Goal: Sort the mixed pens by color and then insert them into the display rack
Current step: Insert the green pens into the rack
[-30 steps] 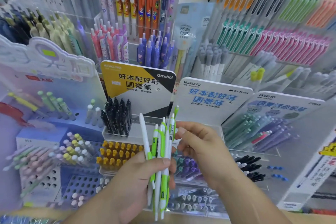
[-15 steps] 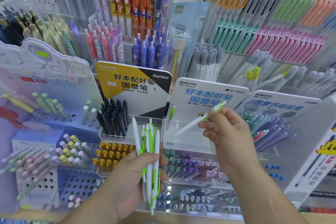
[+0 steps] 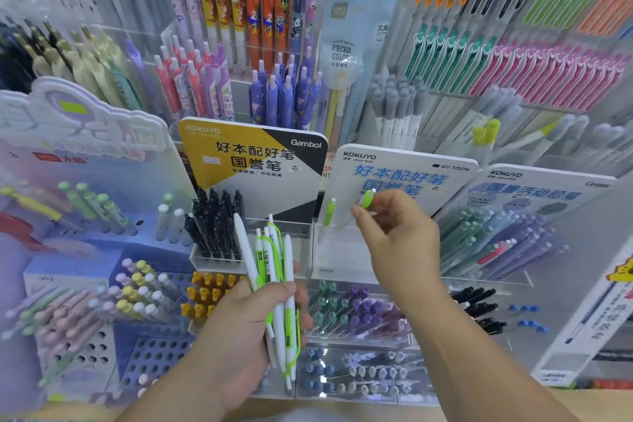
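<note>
Change: the single white-and-green pen, drawn from the bundle a second ago and held slanted half a second ago, is now set steeper over the clear compartment.
Right grip: narrow, with thumb and forefinger pinched on the pen's green top end. The other fingers are loosely curled, the back of the hand is turned to the camera, and the forearm enters from the lower right.
Pen's lower end: too blurred to tell whether it is inside the compartment.
Left grip: kept almost where it was and closed round the bundle of white pens with green clips. The thumb is laid across the front, and the pens are fanned upright above and below the fist.
Placed pen: stood in the compartment, just left of the right grip.
Compartment: found below and left of the right grip, in front of the white card with blue lettering.
Black pens: racked above and left of the left grip.
</note>
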The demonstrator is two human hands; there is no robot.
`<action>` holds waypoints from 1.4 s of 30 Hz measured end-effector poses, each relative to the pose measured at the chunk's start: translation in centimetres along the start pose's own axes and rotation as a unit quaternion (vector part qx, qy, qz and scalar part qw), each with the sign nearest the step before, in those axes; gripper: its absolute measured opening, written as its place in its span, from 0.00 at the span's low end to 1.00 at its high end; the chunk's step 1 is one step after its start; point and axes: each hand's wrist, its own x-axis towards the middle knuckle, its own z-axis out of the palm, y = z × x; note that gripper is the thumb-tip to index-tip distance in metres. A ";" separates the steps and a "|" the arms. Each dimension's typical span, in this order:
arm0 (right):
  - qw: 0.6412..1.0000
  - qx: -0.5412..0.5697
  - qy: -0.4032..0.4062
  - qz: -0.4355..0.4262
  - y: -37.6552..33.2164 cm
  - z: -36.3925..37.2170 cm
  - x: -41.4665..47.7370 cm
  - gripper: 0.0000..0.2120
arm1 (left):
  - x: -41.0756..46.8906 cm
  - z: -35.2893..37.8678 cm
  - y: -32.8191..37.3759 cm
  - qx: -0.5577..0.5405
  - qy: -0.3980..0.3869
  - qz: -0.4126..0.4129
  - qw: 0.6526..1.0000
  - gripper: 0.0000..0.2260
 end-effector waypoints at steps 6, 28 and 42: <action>0.999 -0.031 -0.026 -0.011 0.5 0.8 0.0 0.10 | 0.1 -0.2 0.1 -0.006 -0.006 -0.001 1.000 0.17; 0.994 -0.080 -0.065 0.030 1.7 2.3 -0.3 0.07 | -0.2 -0.1 0.3 0.005 -0.015 0.013 1.000 0.20; 0.925 0.191 -0.220 0.244 -2.5 -2.2 -4.6 0.05 | 0.1 2.3 -0.6 0.081 -0.059 0.010 0.995 0.18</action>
